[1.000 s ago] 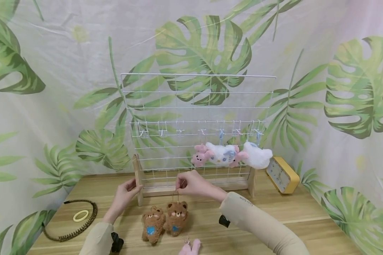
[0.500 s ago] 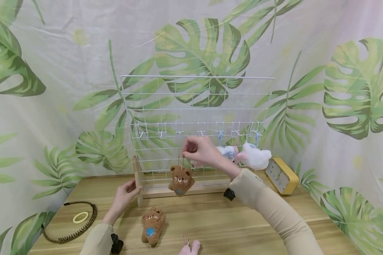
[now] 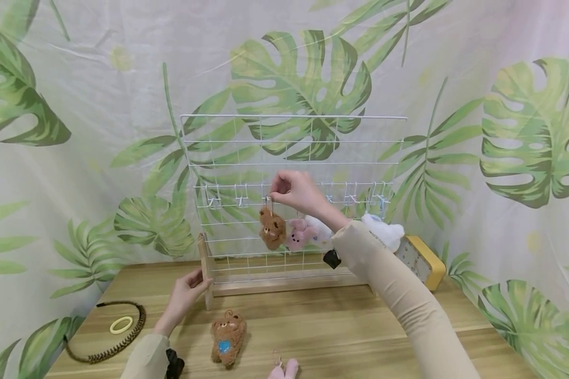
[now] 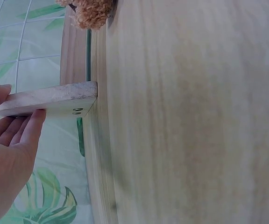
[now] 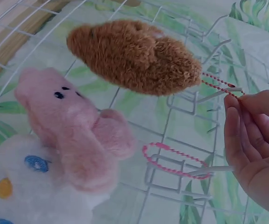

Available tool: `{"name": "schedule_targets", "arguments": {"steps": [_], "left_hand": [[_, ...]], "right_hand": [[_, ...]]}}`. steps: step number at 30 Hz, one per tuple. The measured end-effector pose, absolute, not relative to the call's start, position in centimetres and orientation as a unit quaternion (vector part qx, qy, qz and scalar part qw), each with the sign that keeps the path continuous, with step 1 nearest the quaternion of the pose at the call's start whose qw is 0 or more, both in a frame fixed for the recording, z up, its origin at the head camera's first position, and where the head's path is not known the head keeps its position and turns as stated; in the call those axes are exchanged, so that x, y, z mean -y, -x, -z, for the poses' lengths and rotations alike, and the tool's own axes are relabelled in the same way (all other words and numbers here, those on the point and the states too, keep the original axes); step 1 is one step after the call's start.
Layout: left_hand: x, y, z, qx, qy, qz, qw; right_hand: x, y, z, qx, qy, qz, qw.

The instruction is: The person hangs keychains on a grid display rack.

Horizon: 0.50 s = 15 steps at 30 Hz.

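With thumb and fingertips, my right hand (image 3: 297, 192) pinches the ball chain (image 5: 214, 85) of a brown bear plush keychain (image 3: 272, 230). The bear dangles in front of a white wire grid rack (image 3: 284, 165); in the right wrist view its chain overlaps the prong of a hook (image 5: 209, 95). My left hand (image 3: 185, 295) grips the wooden side support (image 4: 55, 95) of the rack, thumb on one face and fingers on the other. Beside the bear hang a pink plush (image 5: 69, 121) and a white plush with blue eyes (image 5: 13, 177), partly covered by my right hand and arm in the head view.
A second brown bear (image 3: 228, 337) lies on the wooden table (image 3: 351, 337), with a pink plush (image 3: 284, 370) at the front edge. A braided headband (image 3: 139, 323) and yellow ring (image 3: 121, 325) lie left. Another white plush (image 3: 383, 231) hangs near a yellow clock (image 3: 422, 263).
My right hand has lifted the bear from the table by its chain, up to the row of hooks. My left hand has stayed on the wooden support.
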State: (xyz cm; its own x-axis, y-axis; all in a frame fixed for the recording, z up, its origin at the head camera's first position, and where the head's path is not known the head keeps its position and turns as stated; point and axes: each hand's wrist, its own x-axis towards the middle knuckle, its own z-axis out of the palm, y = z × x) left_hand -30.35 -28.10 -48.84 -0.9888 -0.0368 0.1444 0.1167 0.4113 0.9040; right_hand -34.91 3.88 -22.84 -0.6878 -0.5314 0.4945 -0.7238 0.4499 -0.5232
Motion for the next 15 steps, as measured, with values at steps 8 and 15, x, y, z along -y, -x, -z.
{"name": "schedule_targets", "arguments": {"steps": [8,15], "left_hand": [[28.08,30.36,49.12,0.837,0.025,0.542,0.075],[28.07,30.46,48.94,0.836,0.021,0.543,0.073]], "right_hand": [[-3.83,35.83,23.94,0.852,-0.367,-0.355,0.119],[-4.22,35.15,23.88,0.841,-0.376,-0.365,0.133]]}}
